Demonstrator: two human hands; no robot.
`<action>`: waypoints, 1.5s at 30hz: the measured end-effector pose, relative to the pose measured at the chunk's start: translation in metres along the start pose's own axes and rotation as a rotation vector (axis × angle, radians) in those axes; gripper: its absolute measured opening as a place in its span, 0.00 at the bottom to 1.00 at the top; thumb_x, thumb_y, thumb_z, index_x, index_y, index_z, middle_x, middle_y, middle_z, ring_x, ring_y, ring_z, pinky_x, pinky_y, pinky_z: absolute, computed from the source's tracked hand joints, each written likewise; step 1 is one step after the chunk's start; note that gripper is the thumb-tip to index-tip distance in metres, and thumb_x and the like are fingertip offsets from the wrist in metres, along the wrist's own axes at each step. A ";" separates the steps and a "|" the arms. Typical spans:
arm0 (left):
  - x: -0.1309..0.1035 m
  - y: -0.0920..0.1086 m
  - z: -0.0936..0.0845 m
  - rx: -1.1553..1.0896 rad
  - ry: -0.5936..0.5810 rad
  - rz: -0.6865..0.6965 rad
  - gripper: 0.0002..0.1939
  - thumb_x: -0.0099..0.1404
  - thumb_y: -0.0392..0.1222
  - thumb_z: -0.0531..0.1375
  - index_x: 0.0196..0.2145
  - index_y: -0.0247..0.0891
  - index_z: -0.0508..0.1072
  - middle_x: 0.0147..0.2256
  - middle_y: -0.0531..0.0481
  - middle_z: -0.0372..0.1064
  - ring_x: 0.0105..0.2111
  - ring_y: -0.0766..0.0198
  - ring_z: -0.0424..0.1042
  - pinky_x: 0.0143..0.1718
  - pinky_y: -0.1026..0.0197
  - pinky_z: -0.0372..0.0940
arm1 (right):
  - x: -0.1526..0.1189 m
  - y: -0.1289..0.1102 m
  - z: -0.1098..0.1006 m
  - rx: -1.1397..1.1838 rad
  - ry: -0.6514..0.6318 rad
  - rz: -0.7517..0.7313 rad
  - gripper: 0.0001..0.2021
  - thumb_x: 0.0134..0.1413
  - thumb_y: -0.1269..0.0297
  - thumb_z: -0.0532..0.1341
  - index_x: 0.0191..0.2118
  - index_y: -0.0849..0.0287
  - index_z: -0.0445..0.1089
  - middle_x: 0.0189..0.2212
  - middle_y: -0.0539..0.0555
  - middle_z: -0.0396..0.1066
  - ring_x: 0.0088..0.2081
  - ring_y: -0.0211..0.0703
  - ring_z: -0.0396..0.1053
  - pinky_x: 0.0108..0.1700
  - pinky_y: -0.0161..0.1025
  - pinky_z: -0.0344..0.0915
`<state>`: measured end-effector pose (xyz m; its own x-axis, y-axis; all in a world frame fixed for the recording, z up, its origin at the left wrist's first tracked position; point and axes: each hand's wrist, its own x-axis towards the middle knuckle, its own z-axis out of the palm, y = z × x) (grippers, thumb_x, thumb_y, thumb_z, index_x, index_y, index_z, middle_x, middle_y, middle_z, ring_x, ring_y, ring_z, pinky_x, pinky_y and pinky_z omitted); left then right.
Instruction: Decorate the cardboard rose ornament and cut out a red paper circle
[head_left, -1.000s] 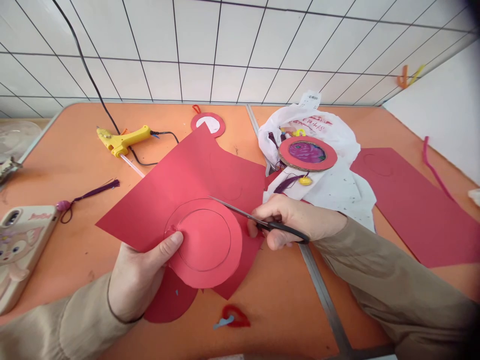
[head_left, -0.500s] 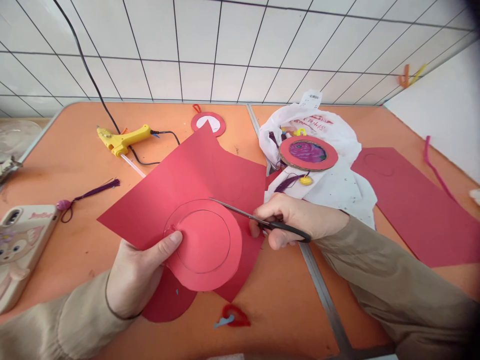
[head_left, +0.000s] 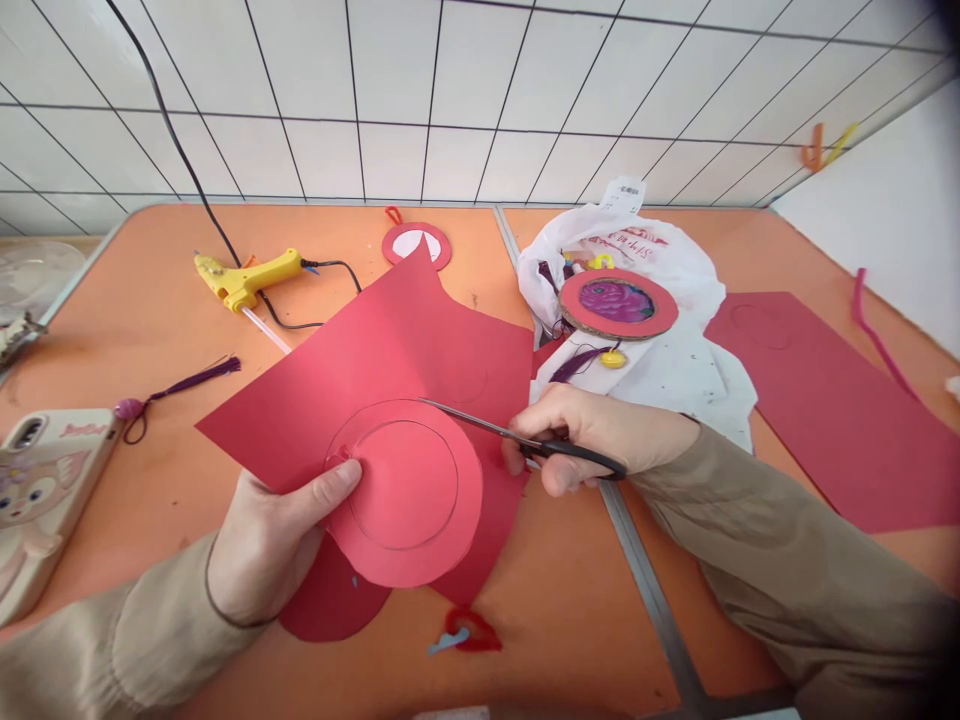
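My left hand (head_left: 285, 535) pinches a sheet of red paper (head_left: 375, 340), its thumb on top near the drawn circles and the other fingers hidden beneath. A round part (head_left: 405, 490) with a smaller circle drawn inside is partly cut free from the sheet. My right hand (head_left: 574, 435) grips black-handled scissors (head_left: 559, 448), whose blades lie along the upper edge of the drawn outer circle. Under the sheet, more red paper (head_left: 337, 595) with a rounded edge shows.
At the left are a yellow glue gun (head_left: 247, 280), a purple tassel (head_left: 187, 385) and a phone (head_left: 52, 500). A white plastic bag (head_left: 675, 390) bears a red ring with a purple picture (head_left: 619, 300). Red card (head_left: 832, 400) lies right; a red fuzzy loop (head_left: 480, 632) lies in front.
My left hand and the paper have shifted very slightly to the left. The scissors stay at nearly the same spot on the drawn line.
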<state>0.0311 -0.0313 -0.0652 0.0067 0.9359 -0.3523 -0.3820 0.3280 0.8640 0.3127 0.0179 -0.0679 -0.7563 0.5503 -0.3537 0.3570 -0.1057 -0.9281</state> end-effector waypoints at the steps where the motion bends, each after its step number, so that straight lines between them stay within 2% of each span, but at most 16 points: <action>1: 0.000 0.000 0.000 0.002 -0.006 -0.002 0.34 0.54 0.39 0.71 0.58 0.54 0.69 0.48 0.48 0.77 0.48 0.40 0.75 0.44 0.42 0.75 | 0.000 0.000 0.000 0.005 -0.002 0.001 0.26 0.44 0.41 0.68 0.30 0.64 0.68 0.15 0.44 0.59 0.16 0.30 0.57 0.16 0.28 0.51; 6: 0.001 0.002 -0.001 -0.002 -0.017 -0.024 0.34 0.54 0.39 0.71 0.58 0.53 0.70 0.47 0.47 0.78 0.47 0.39 0.76 0.44 0.42 0.75 | 0.000 -0.003 -0.001 0.016 -0.012 0.018 0.24 0.43 0.44 0.70 0.29 0.63 0.68 0.15 0.44 0.60 0.16 0.30 0.57 0.16 0.28 0.52; 10: 0.002 0.002 -0.002 -0.027 -0.015 -0.043 0.31 0.54 0.37 0.70 0.56 0.49 0.72 0.42 0.46 0.80 0.44 0.42 0.78 0.41 0.45 0.77 | -0.002 -0.007 -0.001 0.005 -0.007 0.057 0.24 0.44 0.44 0.69 0.30 0.64 0.68 0.15 0.45 0.60 0.16 0.29 0.57 0.17 0.27 0.52; 14: 0.004 0.002 -0.003 -0.084 0.003 -0.073 0.22 0.54 0.36 0.71 0.47 0.46 0.77 0.37 0.50 0.81 0.40 0.48 0.79 0.38 0.53 0.78 | -0.001 -0.005 -0.002 0.039 -0.003 0.049 0.25 0.41 0.44 0.70 0.30 0.65 0.69 0.14 0.46 0.61 0.16 0.30 0.58 0.16 0.27 0.53; 17: 0.006 0.001 -0.004 -0.125 0.018 -0.079 0.13 0.56 0.39 0.69 0.41 0.42 0.79 0.38 0.49 0.81 0.38 0.52 0.80 0.39 0.56 0.78 | -0.001 -0.001 -0.003 0.041 -0.006 0.033 0.25 0.40 0.44 0.71 0.30 0.65 0.69 0.14 0.46 0.62 0.15 0.30 0.58 0.15 0.27 0.53; 19: 0.006 0.000 -0.005 -0.113 0.022 -0.074 0.10 0.57 0.39 0.69 0.39 0.41 0.79 0.39 0.48 0.81 0.37 0.53 0.80 0.40 0.57 0.78 | -0.002 0.001 -0.003 0.038 -0.005 0.027 0.26 0.40 0.44 0.71 0.31 0.65 0.70 0.14 0.45 0.61 0.14 0.29 0.56 0.15 0.27 0.53; 21: 0.007 -0.001 -0.005 -0.096 0.017 -0.066 0.09 0.58 0.38 0.69 0.39 0.41 0.80 0.40 0.49 0.81 0.37 0.54 0.80 0.41 0.57 0.77 | -0.002 0.002 -0.003 0.046 -0.010 0.026 0.27 0.40 0.42 0.70 0.31 0.65 0.70 0.14 0.44 0.60 0.14 0.29 0.56 0.15 0.27 0.54; 26: 0.006 -0.003 -0.005 -0.068 -0.015 -0.007 0.09 0.59 0.38 0.67 0.40 0.43 0.80 0.42 0.50 0.80 0.41 0.52 0.79 0.41 0.57 0.78 | -0.002 0.002 -0.002 0.054 -0.070 0.079 0.28 0.36 0.42 0.71 0.33 0.65 0.70 0.18 0.48 0.65 0.18 0.33 0.62 0.19 0.29 0.60; 29: 0.004 -0.004 -0.005 -0.037 -0.046 0.007 0.09 0.59 0.39 0.68 0.39 0.44 0.80 0.42 0.49 0.80 0.41 0.50 0.79 0.40 0.56 0.78 | -0.001 0.002 -0.002 0.071 -0.091 0.117 0.28 0.35 0.43 0.72 0.33 0.65 0.70 0.18 0.47 0.64 0.19 0.32 0.60 0.20 0.29 0.59; 33: 0.002 -0.005 -0.005 -0.026 -0.081 -0.020 0.08 0.59 0.39 0.68 0.39 0.45 0.81 0.43 0.49 0.80 0.43 0.50 0.79 0.43 0.53 0.76 | 0.001 0.001 0.000 0.086 -0.092 0.122 0.27 0.36 0.46 0.73 0.33 0.66 0.71 0.18 0.48 0.65 0.19 0.32 0.60 0.20 0.29 0.59; 38: 0.000 -0.005 -0.005 -0.035 -0.053 -0.062 0.09 0.59 0.40 0.68 0.39 0.45 0.80 0.42 0.48 0.80 0.43 0.49 0.78 0.47 0.49 0.75 | 0.001 -0.002 0.002 0.081 -0.079 0.168 0.27 0.36 0.46 0.73 0.33 0.66 0.71 0.18 0.48 0.66 0.19 0.33 0.62 0.20 0.31 0.62; 42: 0.000 -0.004 -0.004 -0.034 -0.035 -0.080 0.14 0.58 0.40 0.68 0.44 0.44 0.79 0.42 0.46 0.80 0.45 0.48 0.78 0.48 0.49 0.74 | 0.001 -0.002 0.002 0.085 -0.080 0.149 0.26 0.37 0.46 0.72 0.33 0.65 0.70 0.18 0.48 0.65 0.18 0.33 0.62 0.21 0.31 0.63; 45: -0.001 -0.004 -0.004 -0.041 -0.028 -0.090 0.13 0.59 0.40 0.68 0.43 0.42 0.79 0.42 0.45 0.80 0.45 0.47 0.77 0.48 0.48 0.73 | 0.001 -0.002 0.002 0.092 -0.082 0.127 0.25 0.37 0.47 0.72 0.33 0.65 0.70 0.18 0.48 0.65 0.19 0.33 0.62 0.21 0.31 0.63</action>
<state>0.0291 -0.0335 -0.0694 0.0681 0.9062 -0.4174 -0.4164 0.4060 0.8135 0.3104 0.0172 -0.0670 -0.7522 0.4585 -0.4733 0.4037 -0.2471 -0.8809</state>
